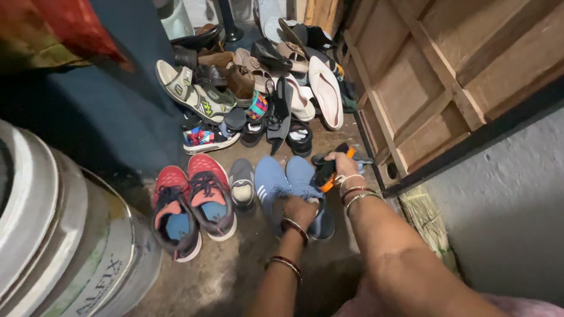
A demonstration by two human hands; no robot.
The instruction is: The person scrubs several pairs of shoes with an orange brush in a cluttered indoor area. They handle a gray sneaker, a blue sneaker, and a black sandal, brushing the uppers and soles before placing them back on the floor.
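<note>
My left hand [298, 209] grips the heel end of a pair of blue slip-on shoes [281, 178] standing on the concrete floor. My right hand [341, 164] is closed on a black and orange sandal [326, 172] just right of the blue pair. Bangles ring both wrists. Left of the blue shoes stand a single grey sneaker [241, 185] and a pair of red and grey laced sneakers [191, 199], lined up in a row.
Behind the row lies a jumbled heap of sandals and shoes [258, 82]. A wooden door [435, 76] stands to the right, with a straw broom [426, 220] by the grey wall. A large white drum [53, 240] fills the left foreground.
</note>
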